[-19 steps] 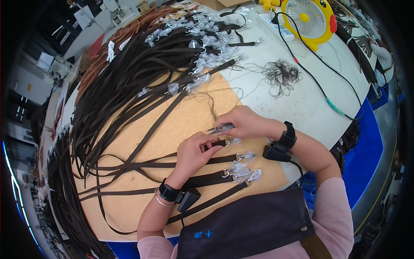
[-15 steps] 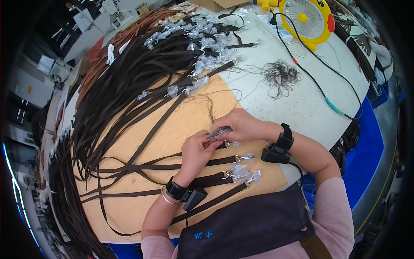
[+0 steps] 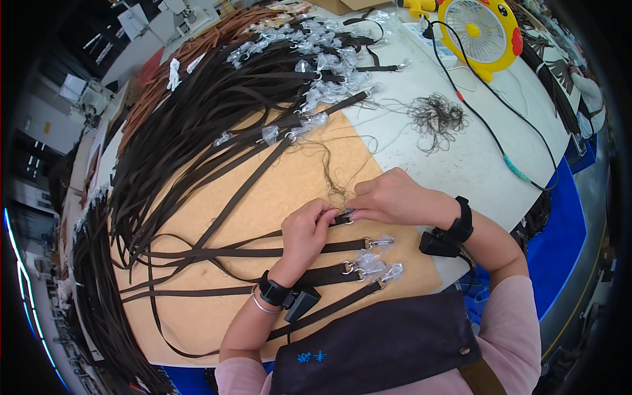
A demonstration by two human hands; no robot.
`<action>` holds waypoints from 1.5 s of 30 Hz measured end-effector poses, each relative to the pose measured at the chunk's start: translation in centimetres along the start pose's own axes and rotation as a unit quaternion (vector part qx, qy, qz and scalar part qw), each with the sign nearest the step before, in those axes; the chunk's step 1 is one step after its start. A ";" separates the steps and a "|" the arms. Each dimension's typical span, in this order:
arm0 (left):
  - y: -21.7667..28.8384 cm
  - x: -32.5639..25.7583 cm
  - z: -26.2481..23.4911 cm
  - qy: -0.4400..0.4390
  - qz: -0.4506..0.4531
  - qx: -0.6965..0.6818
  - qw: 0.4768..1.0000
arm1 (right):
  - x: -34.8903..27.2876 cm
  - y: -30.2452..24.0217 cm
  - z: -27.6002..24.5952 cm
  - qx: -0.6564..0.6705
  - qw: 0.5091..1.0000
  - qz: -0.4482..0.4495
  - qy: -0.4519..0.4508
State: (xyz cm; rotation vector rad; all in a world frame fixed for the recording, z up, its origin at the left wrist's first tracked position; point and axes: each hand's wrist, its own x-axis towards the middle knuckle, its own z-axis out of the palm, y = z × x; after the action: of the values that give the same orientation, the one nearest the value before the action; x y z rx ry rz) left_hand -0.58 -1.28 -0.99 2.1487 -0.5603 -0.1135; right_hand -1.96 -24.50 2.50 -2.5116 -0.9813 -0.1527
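Observation:
My left hand (image 3: 304,232) is closed, its thumb and fingers pinching a dark brown strap (image 3: 341,220) near the end with the metal ring. Thumb and fingers of my right hand (image 3: 400,199) are closed too, around small metal thread snips (image 3: 349,214) that are mostly hidden, their tip right at the strap end. Fine dark threads (image 3: 336,187) trail on the tan board just beyond my fingertips. Nearer to me lie several more straps with metal clasps, such as a snap hook (image 3: 379,243) wrapped in clear plastic and a ring-ended strap (image 3: 355,293).
A big heap of dark straps (image 3: 197,118) covers the left and far side of the tan board (image 3: 217,329). A tangle of thread (image 3: 438,120) lies on the white table (image 3: 487,145). Beyond it are a yellow fan (image 3: 480,36) and its black cable (image 3: 490,112). A blue bin (image 3: 559,230) stands at right.
My right hand has turned and drawn back slightly right, bringing the snips from above my left fingers down to the strap end. The whole view has shifted a little.

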 end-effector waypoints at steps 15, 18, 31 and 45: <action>-0.2 0.0 0.2 0.002 0.022 0.000 1.000 | 0.6 0.1 0.2 0.028 0.999 -0.016 -0.022; 0.1 0.0 0.0 0.003 0.033 0.017 0.999 | 0.7 -0.2 -0.1 0.029 0.999 -0.015 -0.035; -0.5 -0.2 -0.3 -0.030 -0.001 -0.053 0.998 | 0.0 -0.4 0.6 0.088 0.995 0.038 -0.018; -0.4 -0.3 -0.6 -0.056 0.034 -0.061 0.996 | 0.3 -0.6 1.0 0.039 0.999 -0.010 -0.003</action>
State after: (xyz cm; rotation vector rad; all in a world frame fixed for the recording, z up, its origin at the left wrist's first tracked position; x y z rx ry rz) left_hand -0.49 -0.50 -1.00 2.0117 -0.6746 -0.2259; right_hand -2.20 -23.46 1.90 -2.4347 -0.9952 -0.1101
